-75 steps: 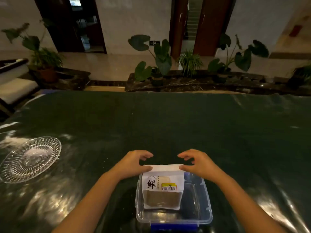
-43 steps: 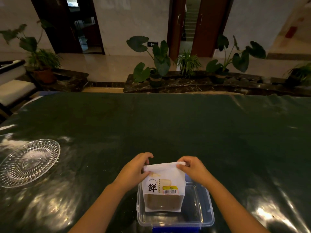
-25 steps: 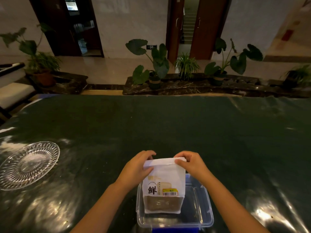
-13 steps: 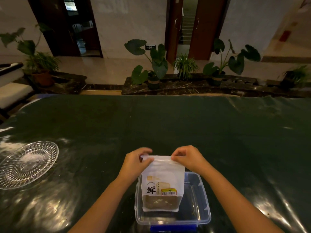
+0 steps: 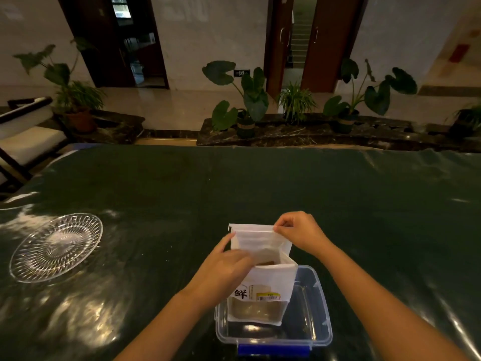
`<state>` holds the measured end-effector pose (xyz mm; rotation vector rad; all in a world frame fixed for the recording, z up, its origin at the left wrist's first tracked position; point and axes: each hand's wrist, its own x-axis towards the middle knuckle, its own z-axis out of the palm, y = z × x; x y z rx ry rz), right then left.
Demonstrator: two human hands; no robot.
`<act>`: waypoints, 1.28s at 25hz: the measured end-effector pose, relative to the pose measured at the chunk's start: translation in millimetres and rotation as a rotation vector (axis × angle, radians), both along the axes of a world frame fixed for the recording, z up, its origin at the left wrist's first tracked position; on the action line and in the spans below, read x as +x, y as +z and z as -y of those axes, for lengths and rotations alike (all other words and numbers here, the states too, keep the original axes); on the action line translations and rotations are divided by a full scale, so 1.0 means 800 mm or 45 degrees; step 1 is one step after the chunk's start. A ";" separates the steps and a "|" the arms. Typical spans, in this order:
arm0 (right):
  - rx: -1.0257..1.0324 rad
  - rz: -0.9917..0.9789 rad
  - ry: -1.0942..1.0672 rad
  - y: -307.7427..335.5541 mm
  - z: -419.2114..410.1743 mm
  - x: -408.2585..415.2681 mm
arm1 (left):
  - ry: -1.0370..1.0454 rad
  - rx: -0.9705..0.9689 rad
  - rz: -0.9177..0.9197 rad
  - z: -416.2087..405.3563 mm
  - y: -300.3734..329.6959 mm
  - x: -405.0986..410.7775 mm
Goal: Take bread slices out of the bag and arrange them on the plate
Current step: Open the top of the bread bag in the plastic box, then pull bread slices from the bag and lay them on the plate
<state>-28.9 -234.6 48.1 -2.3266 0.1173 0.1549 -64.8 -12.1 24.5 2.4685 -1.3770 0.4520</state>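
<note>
Now | left hand (image 5: 223, 269) inside bag (image 5: 263, 282) | right hand (image 5: 299, 234) pinching rim

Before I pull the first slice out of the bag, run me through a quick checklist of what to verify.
1. Bag mouth open: ok, bread shows inside.
2. Right hand holding the far lip up: ok.
3. Left hand gripping a slice: cannot tell, its fingers blur at the opening.
4. Bag seated upright in the clear bin: ok.
5. Plate free of bread: ok, though it sits far to the left.
6. Table path to plate unobstructed: ok.
</note>
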 end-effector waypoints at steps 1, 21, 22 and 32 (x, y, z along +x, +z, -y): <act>-0.034 0.017 0.005 0.001 0.003 0.004 | -0.029 0.002 -0.006 -0.006 0.000 -0.006; -0.905 0.231 0.853 0.034 -0.012 -0.066 | -0.052 -0.085 -0.159 -0.023 0.009 -0.056; -0.971 0.246 0.877 0.032 -0.009 -0.065 | 0.008 -0.147 -0.261 -0.023 0.009 -0.057; -1.047 0.227 0.839 0.021 -0.001 -0.077 | 1.030 0.242 -0.737 0.049 0.045 0.008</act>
